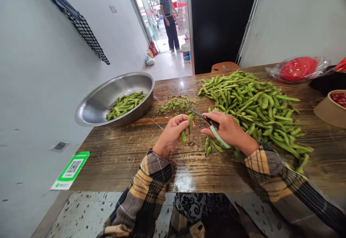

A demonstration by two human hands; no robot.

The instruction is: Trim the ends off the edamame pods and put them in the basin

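Between the thumb and fingers of my left hand (pixel 173 133) are green edamame pods (pixel 190 123), one upright and another slanting down below the thumb. My right hand (pixel 227 129) is closed around scissors (pixel 214 131) with a pale green handle, their blades pointing left toward the pods. A small heap of trimmed pod ends (pixel 177 104) lies on the table beyond my hands. To the right spreads a large pile of edamame pods (pixel 251 104), partly behind my right hand. At the left, a steel basin (pixel 89 110) holds more pods (pixel 127 104).
The wooden table (pixel 113 158) carries a plastic-wrapped red item (pixel 298 68) and a paper bowl (pixel 328 113) of red things at the right. A green QR code card (pixel 71 169) sits by the left edge. A person (pixel 169 14) stands in the doorway near a bucket (pixel 186 52).
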